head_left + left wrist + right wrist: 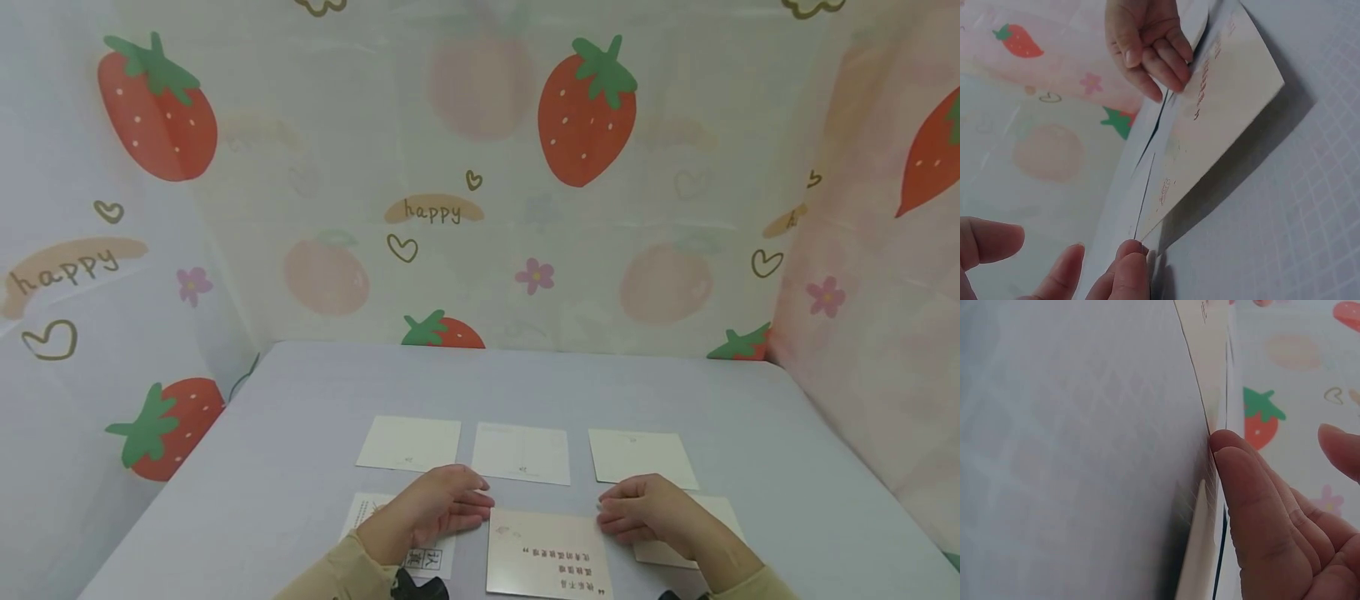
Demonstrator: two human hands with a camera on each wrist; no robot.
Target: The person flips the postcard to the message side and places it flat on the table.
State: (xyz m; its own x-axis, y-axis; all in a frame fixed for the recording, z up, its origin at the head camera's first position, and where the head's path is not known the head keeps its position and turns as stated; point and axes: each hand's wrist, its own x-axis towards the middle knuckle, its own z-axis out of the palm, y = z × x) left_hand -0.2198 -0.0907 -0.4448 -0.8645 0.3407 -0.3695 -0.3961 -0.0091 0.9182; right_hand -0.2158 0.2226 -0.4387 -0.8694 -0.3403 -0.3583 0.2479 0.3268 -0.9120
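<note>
A cream card with lines of printed characters lies between my hands at the front of the table. Fingertips of my left hand are at its far left corner, touching it in the left wrist view. On the other side, my right hand touches its far right corner with extended fingertips. Both thumbs stand away from the card. Under my left forearm a white card with boxed characters is partly covered. Another cream card is partly hidden by my right hand and wrist.
Behind my hands runs a row of pale cards: a left one, a middle one and a right one. The white tabletop ends at a curtain printed with strawberries, which also encloses both sides.
</note>
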